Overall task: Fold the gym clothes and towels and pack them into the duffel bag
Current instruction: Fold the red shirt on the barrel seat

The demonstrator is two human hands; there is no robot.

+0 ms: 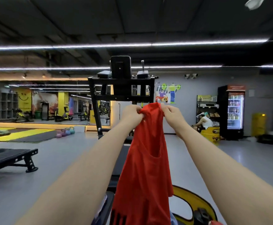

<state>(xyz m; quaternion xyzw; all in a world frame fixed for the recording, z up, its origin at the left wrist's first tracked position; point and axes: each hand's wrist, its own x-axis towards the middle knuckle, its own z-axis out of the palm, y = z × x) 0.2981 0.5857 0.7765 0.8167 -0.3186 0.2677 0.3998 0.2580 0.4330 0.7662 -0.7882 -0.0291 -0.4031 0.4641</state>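
I see both arms stretched forward, left hand (131,114) and right hand (173,115) pinching the top of a red tank top (146,161), which hangs over the black bench (116,174). Grey gym floor (67,156) around; drinks fridge (233,111) at two o'clock.

Lighting: dim overall under a dark ceiling, lit by long white LED ceiling strips (132,44) that bloom into soft streaks. Warm amber glow along the mirrored left wall (51,104); a bright white glow from the glass-fronted drinks fridge (234,111). Pale sheen on the grey floor (229,153). Picture quality: soft throughout, with slight motion blur; wide-angle bending curves the strips and stretches the forearms toward the lower corners.
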